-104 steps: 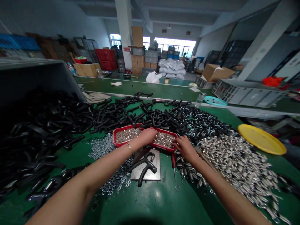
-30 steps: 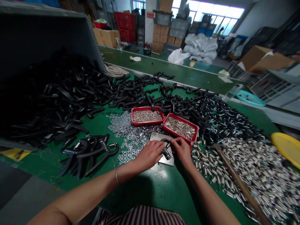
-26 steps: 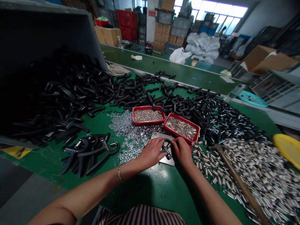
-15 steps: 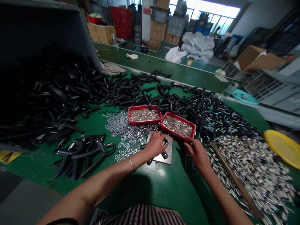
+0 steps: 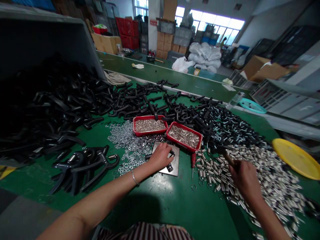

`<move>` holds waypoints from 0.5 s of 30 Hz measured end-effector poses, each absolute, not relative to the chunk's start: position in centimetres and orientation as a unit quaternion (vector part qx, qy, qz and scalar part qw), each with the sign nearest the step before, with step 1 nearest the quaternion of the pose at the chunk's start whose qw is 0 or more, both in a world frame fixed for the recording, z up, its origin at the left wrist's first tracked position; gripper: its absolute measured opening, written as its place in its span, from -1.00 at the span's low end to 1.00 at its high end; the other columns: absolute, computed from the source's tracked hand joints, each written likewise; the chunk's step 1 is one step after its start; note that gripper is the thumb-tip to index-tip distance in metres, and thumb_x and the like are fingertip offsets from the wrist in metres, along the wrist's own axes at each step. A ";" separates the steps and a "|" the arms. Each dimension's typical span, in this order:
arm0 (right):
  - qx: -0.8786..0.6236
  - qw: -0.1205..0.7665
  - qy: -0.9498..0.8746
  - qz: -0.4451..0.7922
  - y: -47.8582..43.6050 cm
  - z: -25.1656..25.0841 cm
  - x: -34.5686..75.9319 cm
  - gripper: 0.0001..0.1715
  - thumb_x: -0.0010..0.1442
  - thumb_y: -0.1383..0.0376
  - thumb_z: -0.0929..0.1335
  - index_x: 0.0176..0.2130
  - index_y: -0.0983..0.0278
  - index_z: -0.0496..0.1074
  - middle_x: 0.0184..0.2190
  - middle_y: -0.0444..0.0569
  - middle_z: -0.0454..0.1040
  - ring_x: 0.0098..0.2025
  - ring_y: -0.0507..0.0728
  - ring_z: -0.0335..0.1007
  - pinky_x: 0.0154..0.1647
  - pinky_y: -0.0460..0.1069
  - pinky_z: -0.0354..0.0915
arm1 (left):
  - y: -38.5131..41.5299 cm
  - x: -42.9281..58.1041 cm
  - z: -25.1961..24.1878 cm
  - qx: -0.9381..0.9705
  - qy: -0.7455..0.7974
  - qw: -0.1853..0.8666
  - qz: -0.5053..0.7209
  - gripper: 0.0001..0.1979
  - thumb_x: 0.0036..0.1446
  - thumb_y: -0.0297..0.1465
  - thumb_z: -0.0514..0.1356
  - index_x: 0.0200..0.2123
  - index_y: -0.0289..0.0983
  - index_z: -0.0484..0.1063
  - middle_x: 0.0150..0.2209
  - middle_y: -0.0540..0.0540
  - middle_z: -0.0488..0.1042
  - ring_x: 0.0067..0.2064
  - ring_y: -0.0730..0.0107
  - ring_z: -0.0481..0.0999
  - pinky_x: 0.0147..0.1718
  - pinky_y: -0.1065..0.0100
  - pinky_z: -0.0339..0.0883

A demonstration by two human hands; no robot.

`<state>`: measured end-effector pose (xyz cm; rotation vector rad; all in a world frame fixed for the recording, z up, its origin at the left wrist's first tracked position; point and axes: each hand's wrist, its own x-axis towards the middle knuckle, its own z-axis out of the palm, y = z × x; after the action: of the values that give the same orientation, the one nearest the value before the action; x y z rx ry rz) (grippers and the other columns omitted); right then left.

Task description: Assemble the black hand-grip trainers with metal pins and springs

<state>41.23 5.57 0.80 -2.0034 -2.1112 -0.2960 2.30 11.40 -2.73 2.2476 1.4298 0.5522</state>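
My left hand (image 5: 160, 156) is closed around a black plastic hand-grip part (image 5: 169, 167), pressing it on a square metal plate (image 5: 176, 155). Part of the piece is hidden under the palm. Over to the right, my right hand (image 5: 244, 175) wraps round the wooden handle of a hammer (image 5: 230, 159), its dark head hanging over the metal sleeves. A red-handled awl (image 5: 193, 161) lies between the plate and the sleeves. Two red trays stand behind the plate: one (image 5: 135, 129) holds tiny metal pieces, the other (image 5: 200, 142) small pins.
Loose washers (image 5: 135, 146) spread left of the plate. Silvery sleeves (image 5: 272, 180) and black parts with screws (image 5: 232, 126) are heaped at right. Assembled hand grips (image 5: 85, 165) lie at left, before a large grey bin (image 5: 92, 50) of black handles. A yellow lid (image 5: 297, 158) sits far right.
My right hand has moved right from beside the red tray and taken hold of the hammer. The awl now lies on the table by the tray. The left hand stays on the plate.
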 end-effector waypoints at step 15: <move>-0.576 0.088 -0.730 0.357 6.5 2.8 24.8 -0.63 0.38 0.01 0.13 -0.29 0.19 0.26 -0.51 -0.13 0.38 -0.46 0.14 0.38 -0.40 -0.03 0.21 | 11.1 2.6 -2.2 0.810 0.522 0.188 0.189 -0.76 0.18 -0.30 0.21 -0.12 -0.28 0.43 -0.08 -0.20 0.37 0.04 0.07 0.33 0.09 0.10 0.26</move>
<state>24.79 6.49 2.81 -1.7151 -2.1725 1.0626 2.64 11.11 -2.20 2.2796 1.4676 0.5313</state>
